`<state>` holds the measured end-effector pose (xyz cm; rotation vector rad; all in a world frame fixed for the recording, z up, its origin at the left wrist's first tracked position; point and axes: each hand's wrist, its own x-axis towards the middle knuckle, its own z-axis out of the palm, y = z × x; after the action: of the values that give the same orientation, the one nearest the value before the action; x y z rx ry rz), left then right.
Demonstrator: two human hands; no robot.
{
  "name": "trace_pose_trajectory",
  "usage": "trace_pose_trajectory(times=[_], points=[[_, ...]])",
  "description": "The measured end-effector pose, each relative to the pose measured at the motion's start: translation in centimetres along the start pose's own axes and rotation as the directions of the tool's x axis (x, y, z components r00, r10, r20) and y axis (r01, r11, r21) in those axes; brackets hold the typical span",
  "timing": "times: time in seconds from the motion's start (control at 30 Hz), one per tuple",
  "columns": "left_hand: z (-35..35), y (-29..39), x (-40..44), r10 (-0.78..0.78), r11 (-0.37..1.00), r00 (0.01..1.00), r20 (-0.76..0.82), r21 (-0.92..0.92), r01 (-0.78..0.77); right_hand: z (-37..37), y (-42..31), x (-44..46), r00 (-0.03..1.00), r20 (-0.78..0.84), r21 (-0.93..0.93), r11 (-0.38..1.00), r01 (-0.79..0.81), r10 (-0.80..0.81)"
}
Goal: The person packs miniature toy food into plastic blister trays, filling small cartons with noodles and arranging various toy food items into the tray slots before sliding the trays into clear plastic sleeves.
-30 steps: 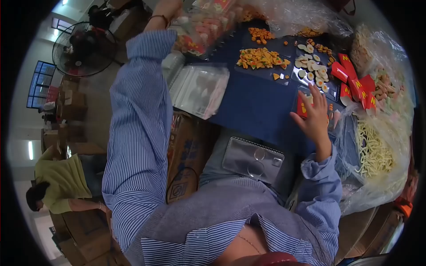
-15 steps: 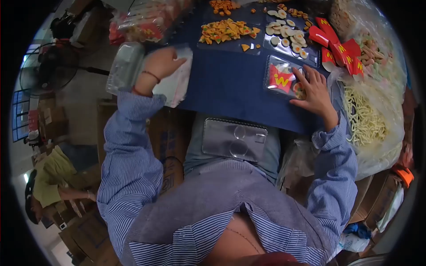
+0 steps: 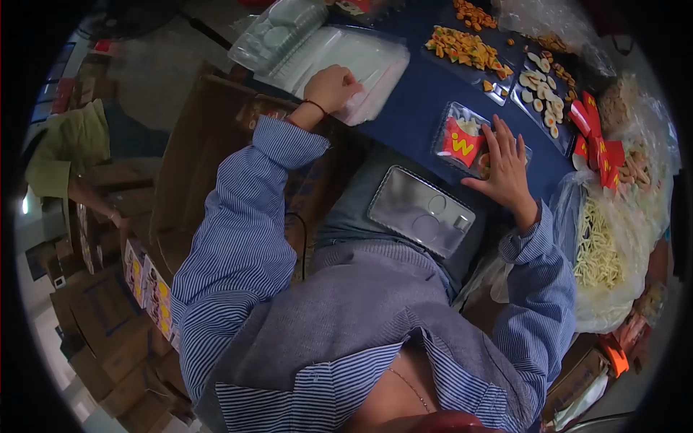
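Note:
My left hand (image 3: 332, 88) rests on the near edge of a stack of clear plastic bags (image 3: 375, 68), its fingers curled and pressed together; whether it pinches a bag is too small to tell. My right hand (image 3: 505, 166) is spread over the right part of a clear tray (image 3: 442, 144), fingers apart. Inside the tray lie a red carton with a yellow mark (image 3: 460, 146) and small pieces partly hidden by the hand. Another clear tray (image 3: 422, 211) lies on my lap.
Clear lids (image 3: 278, 32) are stacked at the table's far left. Orange pieces (image 3: 465, 49), egg-like pieces (image 3: 541, 90) and red cartons (image 3: 598, 141) lie farther back. A bag of pale strands (image 3: 599, 249) is at right. A person in yellow-green (image 3: 65, 151) is at left among boxes.
My left hand has come down from the stacked packs at the far left to the bags. My right hand stays at the tray with the red carton. The view has shifted and turned.

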<state>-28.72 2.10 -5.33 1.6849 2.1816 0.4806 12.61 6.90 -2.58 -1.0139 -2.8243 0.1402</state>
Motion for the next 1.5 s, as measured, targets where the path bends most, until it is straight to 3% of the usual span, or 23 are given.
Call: trace_pose_trajectory(times=[0.07,0.1,0.17,0.2,0.27,0.3,0.37,0.5,0.57,0.6,0.67,0.7,0.77,1.0,1.07,1.2,1.27,1.5], points=[[0.4,-1.5,0.6,0.055,0.984,0.997,-0.053,-0.167,-0.063,0.2,-0.9,1.3,0.999,0.034,0.067,0.998,0.001,-0.003],[0.2,-2.2,1.1,0.048,0.985,0.997,-0.054,-0.165,-0.056,0.3,-1.4,1.9,0.999,0.036,0.071,0.997,0.007,-0.009],[-0.5,-3.0,2.0,0.060,0.973,0.989,0.134,-0.229,-0.028,0.1,-2.4,3.2,0.997,0.071,0.086,0.996,0.003,-0.009],[-1.1,-2.9,2.3,0.057,0.973,0.989,0.136,-0.229,-0.025,0.1,-3.0,3.7,0.999,0.051,0.053,0.999,0.007,-0.010],[-2.1,-2.1,3.0,-0.037,0.965,0.946,0.321,-0.235,0.118,0.1,-4.1,4.5,0.998,0.062,0.041,0.999,-0.005,0.003],[-1.4,-2.0,3.3,-0.037,0.964,0.946,0.321,-0.237,0.118,0.1,-4.5,4.9,0.997,0.071,0.030,0.999,-0.021,0.019],[0.9,-1.7,3.6,-0.018,0.988,0.986,-0.166,0.151,0.044,0.3,-5.3,5.6,0.997,0.067,0.031,0.999,-0.033,0.031],[-1.3,1.0,1.8,-0.077,0.984,0.993,-0.091,0.153,0.091,0.7,-6.6,6.4,0.995,0.076,0.091,0.994,-0.064,0.057],[-3.0,-0.2,0.8,0.046,0.997,0.998,0.033,-0.055,-0.044,0.9,-6.4,6.3,0.998,0.048,0.096,0.994,-0.055,0.051],[-3.2,-0.8,0.8,0.041,0.998,0.999,0.032,-0.056,-0.039,1.0,-6.3,6.3,0.999,0.022,0.101,0.994,-0.046,0.044],[-3.5,-1.8,0.8,-0.019,0.920,0.980,0.196,-0.380,0.094,0.9,-6.4,6.3,0.998,0.035,0.108,0.993,-0.052,0.049],[-2.9,-1.8,0.8,-0.026,0.919,0.980,0.196,-0.381,0.101,0.9,-6.4,6.4,0.997,0.043,0.111,0.992,-0.064,0.059],[-0.9,-0.9,1.3,-0.078,0.993,0.990,-0.121,-0.099,0.066,1.0,-6.4,6.4,0.999,0.034,0.106,0.993,-0.046,0.042],[-0.6,-0.3,1.4,-0.034,0.992,0.998,-0.048,-0.122,0.028,0.6,-6.2,5.8,0.998,0.038,0.132,0.990,0.043,-0.049],[-0.6,-0.8,1.9,0.067,0.998,0.997,-0.030,-0.018,-0.067,0.6,-6.1,6.2,0.996,0.029,0.165,0.983,0.080,-0.086],[-0.6,-1.2,2.6,0.013,0.998,1.000,0.010,-0.062,-0.012,0.1,-6.5,7.3,0.984,-0.022,0.247,0.952,0.179,-0.179],[-0.8,-0.8,2.2,0.079,0.996,0.996,-0.030,0.042,-0.078,-0.2,-6.8,7.9,0.982,-0.010,0.260,0.948,0.185,-0.189],[-1.4,-2.2,4.0,0.070,0.993,0.997,0.038,0.094,-0.073,-0.3,-7.2,10.7,0.961,0.034,0.333,0.910,0.248,-0.274]])
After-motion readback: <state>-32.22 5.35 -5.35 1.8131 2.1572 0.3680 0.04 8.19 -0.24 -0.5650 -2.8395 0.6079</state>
